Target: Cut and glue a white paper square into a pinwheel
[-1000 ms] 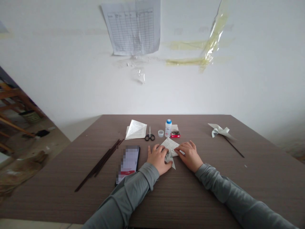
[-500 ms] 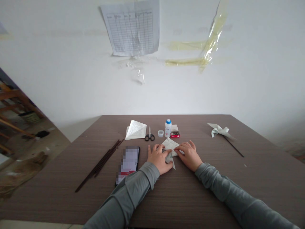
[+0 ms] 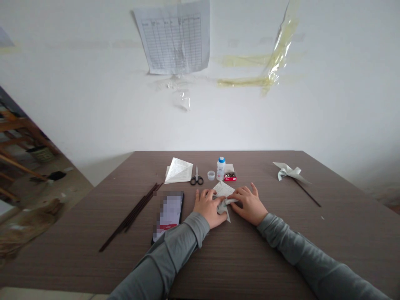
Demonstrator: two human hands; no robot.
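Observation:
A cut piece of printed paper [image 3: 223,189] lies on the table between my hands, with several pointed flaps. My left hand [image 3: 209,209] rests on its left side, fingers curled and pressing the paper near its middle. From the right, my right hand [image 3: 250,204] pinches one flap, which is bent over toward the centre. Fingers of both hands hide part of the paper. Just beyond it stand a white bottle [image 3: 220,170] with a blue cap and an open red box [image 3: 230,177] of small metal pieces.
On the brown table [image 3: 243,266] are scissors [image 3: 196,179], a small clear cup [image 3: 211,175], printed sheets [image 3: 178,171], thin dark sticks [image 3: 134,213] and a phone [image 3: 170,212]. A paper pinwheel [image 3: 289,172] on a stick lies at the right. A white wall [image 3: 250,121] rises behind.
My right fingers have brought a paper flap inward, so it now curls toward the middle. My left hand stays in place on the paper.

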